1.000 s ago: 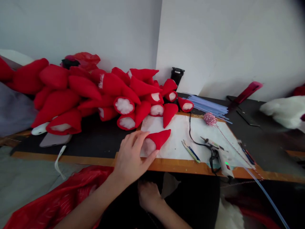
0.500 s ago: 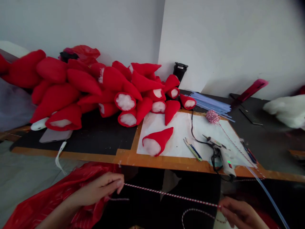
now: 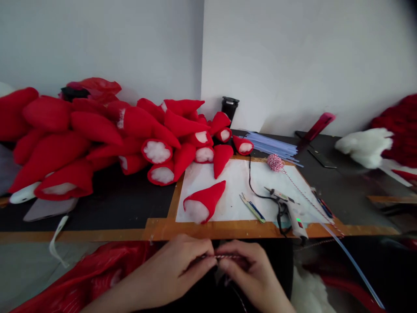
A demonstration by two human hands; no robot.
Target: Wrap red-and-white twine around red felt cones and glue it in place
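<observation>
Both hands meet low in front of the table edge, with a red-and-white twisted cord (image 3: 228, 257) pinched between them. My left hand (image 3: 185, 265) grips it between thumb and forefinger. Close beside it, my right hand (image 3: 249, 269) pinches the same cord, its thumb under the strand. A loose length hangs below the right hand. On the white paper beyond lies a stuffed red cone (image 3: 208, 202) with white filling at its open end. The ball of red-and-white cord (image 3: 275, 163) rests at the paper's back right, a strand trailing toward the front edge.
Many stuffed red cones (image 3: 97, 126) are heaped on the left. A hot glue gun (image 3: 291, 213) and snips (image 3: 252, 208) lie on the paper. Translucent glue sticks (image 3: 270, 145) are behind. White stuffing (image 3: 365, 145) sits at right. A red plastic bag (image 3: 107, 269) is by my left arm.
My hands were far apart with the cord stretched between them; now they have come together at the middle, nearly touching. The view has shifted slightly to the right.
</observation>
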